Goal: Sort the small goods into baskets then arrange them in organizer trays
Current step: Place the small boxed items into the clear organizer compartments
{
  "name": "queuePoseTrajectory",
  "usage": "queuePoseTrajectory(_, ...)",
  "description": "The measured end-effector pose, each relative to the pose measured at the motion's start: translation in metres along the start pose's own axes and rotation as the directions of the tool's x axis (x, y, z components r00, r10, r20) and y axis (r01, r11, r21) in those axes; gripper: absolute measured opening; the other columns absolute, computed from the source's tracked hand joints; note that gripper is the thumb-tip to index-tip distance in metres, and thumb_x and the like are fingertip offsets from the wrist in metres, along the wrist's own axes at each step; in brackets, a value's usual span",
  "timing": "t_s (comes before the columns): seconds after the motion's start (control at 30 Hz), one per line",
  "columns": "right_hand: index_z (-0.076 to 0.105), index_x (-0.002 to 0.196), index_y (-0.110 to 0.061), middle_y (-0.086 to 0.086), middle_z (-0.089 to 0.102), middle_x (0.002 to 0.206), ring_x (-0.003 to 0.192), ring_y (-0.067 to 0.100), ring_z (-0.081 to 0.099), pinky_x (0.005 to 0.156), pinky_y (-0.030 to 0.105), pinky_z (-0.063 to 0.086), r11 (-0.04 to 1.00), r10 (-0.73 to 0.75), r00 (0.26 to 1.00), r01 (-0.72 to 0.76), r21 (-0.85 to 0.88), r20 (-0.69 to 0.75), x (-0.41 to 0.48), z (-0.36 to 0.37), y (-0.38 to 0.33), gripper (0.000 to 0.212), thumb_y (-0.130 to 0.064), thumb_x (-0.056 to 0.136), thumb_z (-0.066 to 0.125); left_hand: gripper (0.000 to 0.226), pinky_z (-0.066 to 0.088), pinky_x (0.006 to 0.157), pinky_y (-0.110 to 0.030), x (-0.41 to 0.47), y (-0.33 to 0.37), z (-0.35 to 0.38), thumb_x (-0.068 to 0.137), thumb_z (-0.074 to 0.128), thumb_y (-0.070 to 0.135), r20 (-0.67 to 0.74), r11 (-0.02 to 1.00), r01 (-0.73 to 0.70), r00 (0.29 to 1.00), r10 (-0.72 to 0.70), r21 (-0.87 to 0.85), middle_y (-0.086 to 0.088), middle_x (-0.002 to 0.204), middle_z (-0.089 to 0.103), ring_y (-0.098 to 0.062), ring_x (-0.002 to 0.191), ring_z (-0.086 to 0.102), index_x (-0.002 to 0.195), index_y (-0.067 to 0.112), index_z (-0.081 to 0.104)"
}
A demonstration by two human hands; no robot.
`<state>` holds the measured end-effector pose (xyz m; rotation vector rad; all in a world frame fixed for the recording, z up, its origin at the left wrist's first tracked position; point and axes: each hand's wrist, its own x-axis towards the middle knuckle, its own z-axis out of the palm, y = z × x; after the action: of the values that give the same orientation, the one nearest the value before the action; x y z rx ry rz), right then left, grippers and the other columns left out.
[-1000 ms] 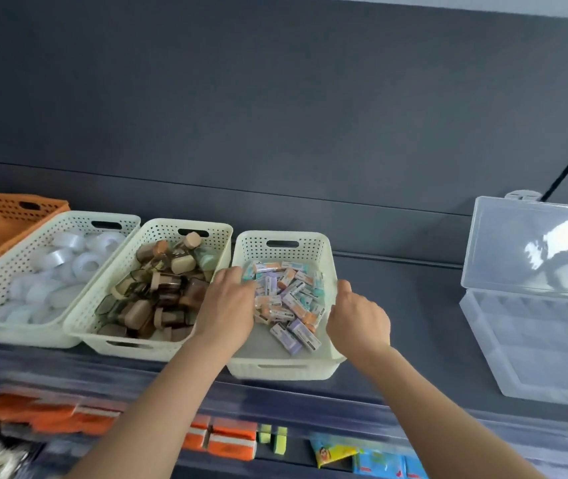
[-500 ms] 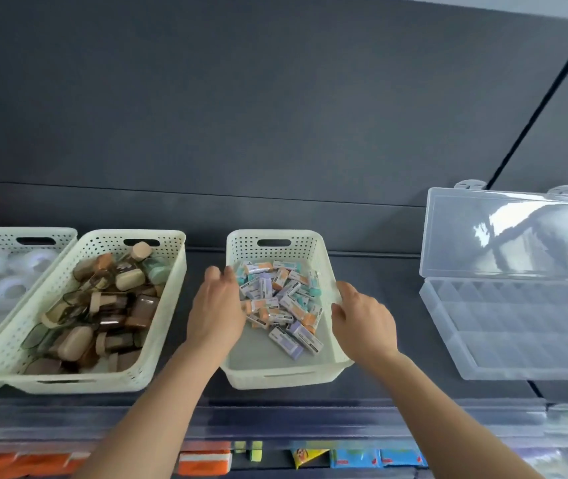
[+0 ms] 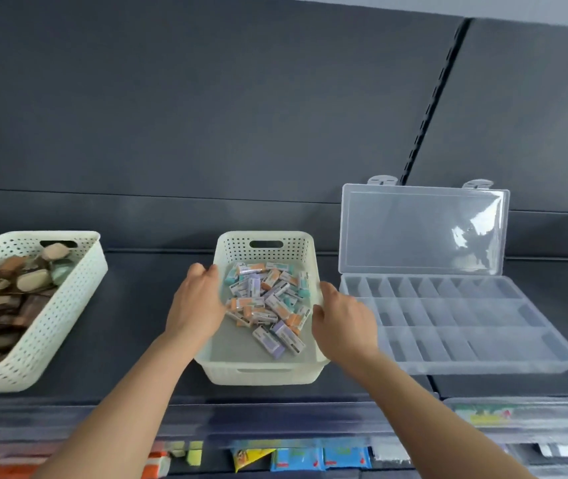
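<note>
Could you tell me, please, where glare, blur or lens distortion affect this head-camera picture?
Head view: a bright reflection glares off the open clear lid, washing out a patch; the wide lens slants the upright wall seam; the left basket near the frame edge looks smeared, while the middle basket of small packets looks fairly sharp.

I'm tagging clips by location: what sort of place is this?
Probably a shop: dark display shelving with a slotted upright, a clear label rail along the shelf edge, and packaged goods on the shelf below.
</note>
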<state>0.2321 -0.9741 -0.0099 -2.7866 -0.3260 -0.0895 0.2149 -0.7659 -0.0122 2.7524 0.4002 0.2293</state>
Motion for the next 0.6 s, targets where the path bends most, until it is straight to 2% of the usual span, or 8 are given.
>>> queuePoseTrajectory(0.1, 0.047, 0.110, -0.015, 0.001, 0.066, 0.091, 0.070, 0.020, 0.059, 0.055, 0.029, 0.047, 0.999, -0.036, 0.999, 0.035, 0.030, 0.030, -0.003, -0.003, 0.017, 0.020, -0.025, 0.094, 0.040, 0.033, 0.049, 0.072, -0.036, -0.004, 0.010, 0.009, 0.092, 0.048, 0.001, -0.011, 1.000, 0.017, 1.000, -0.017, 0.010, -0.010, 0.109, 0.047, -0.027, 0.090, 0.057, 0.125, 0.002, 0.051)
queuePoseTrajectory(0.3, 0.044, 0.109, -0.014, 0.002, 0.066, 0.092, 0.069, 0.021, 0.054, 0.053, 0.027, 0.039, 0.996, -0.090, 0.993, 0.088, 0.035, 0.075, -0.004, -0.010, 0.031, 0.019, -0.025, 0.094, 0.040, 0.035, 0.052, 0.074, -0.038, -0.012, 0.020, 0.018, 0.093, 0.048, 0.002, -0.013, 0.998, 0.036, 0.999, -0.035, 0.057, -0.008, 0.112, 0.047, -0.025, 0.088, 0.059, 0.128, 0.004, 0.049)
queuePoseTrajectory(0.37, 0.044, 0.111, -0.015, 0.001, 0.064, 0.099, 0.078, 0.021, 0.058, 0.062, 0.028, 0.044, 0.993, -0.116, 0.993, 0.117, -0.028, 0.034, 0.000, -0.012, 0.033, 0.022, -0.027, 0.093, 0.043, 0.038, 0.053, 0.075, -0.039, -0.011, 0.018, 0.019, 0.091, 0.051, 0.003, -0.022, 0.995, 0.041, 0.999, -0.039, 0.091, -0.008, 0.112, 0.048, -0.025, 0.091, 0.058, 0.129, 0.006, 0.050)
queuePoseTrajectory(0.43, 0.047, 0.120, -0.016, 0.002, 0.060, 0.105, 0.091, 0.022, 0.056, 0.075, 0.031, 0.046, 0.964, -0.206, 0.976, 0.191, -0.187, -0.065, 0.006, -0.006, 0.033, 0.033, -0.028, 0.090, 0.052, 0.039, 0.050, 0.079, -0.040, -0.008, 0.018, 0.022, 0.085, 0.061, 0.005, -0.114, 0.982, -0.026, 0.992, 0.048, 0.185, -0.010, 0.112, 0.050, -0.027, 0.097, 0.053, 0.124, 0.006, 0.057)
queuePoseTrajectory(0.47, 0.054, 0.117, -0.016, 0.002, 0.059, 0.101, 0.089, 0.022, 0.054, 0.074, 0.032, 0.046, 0.942, -0.257, 0.960, 0.223, -0.252, -0.110, 0.011, -0.001, 0.030, 0.035, -0.026, 0.084, 0.061, 0.035, 0.049, 0.080, -0.041, -0.006, 0.022, 0.022, 0.082, 0.066, 0.007, -0.168, 0.972, -0.085, 0.978, 0.123, 0.218, -0.010, 0.110, 0.053, -0.029, 0.098, 0.052, 0.117, 0.007, 0.062)
queuePoseTrajectory(0.5, 0.063, 0.104, -0.016, 0.002, 0.060, 0.091, 0.082, 0.022, 0.054, 0.067, 0.032, 0.046, 0.923, -0.326, 0.931, 0.275, -0.270, -0.165, 0.016, 0.002, 0.025, 0.030, -0.023, 0.075, 0.070, 0.029, 0.049, 0.080, -0.041, -0.004, 0.027, 0.022, 0.081, 0.068, 0.008, -0.191, 0.959, -0.147, 0.962, 0.196, 0.242, -0.008, 0.108, 0.055, -0.028, 0.098, 0.052, 0.110, 0.008, 0.066)
queuePoseTrajectory(0.57, 0.068, 0.072, -0.017, 0.000, 0.060, 0.074, 0.072, 0.021, 0.054, 0.058, 0.030, 0.044, 0.873, -0.450, 0.882, 0.402, -0.276, -0.139, 0.025, 0.002, 0.012, 0.017, -0.018, 0.061, 0.080, 0.017, 0.050, 0.081, -0.038, 0.001, 0.039, 0.022, 0.085, 0.062, 0.006, -0.088, 0.935, -0.254, 0.955, 0.283, 0.246, -0.003, 0.101, 0.059, -0.023, 0.096, 0.053, 0.099, 0.011, 0.069)
queuePoseTrajectory(0.6, 0.068, 0.072, -0.016, 0.000, 0.061, 0.075, 0.078, 0.022, 0.055, 0.062, 0.030, 0.045, 0.855, -0.466, 0.883, 0.436, -0.280, -0.048, 0.028, 0.003, 0.006, 0.012, -0.020, 0.066, 0.078, 0.015, 0.050, 0.081, -0.037, 0.003, 0.044, 0.024, 0.087, 0.057, 0.004, 0.006, 0.932, -0.278, 0.959, 0.284, 0.234, -0.002, 0.098, 0.059, -0.022, 0.096, 0.055, 0.095, 0.011, 0.068)
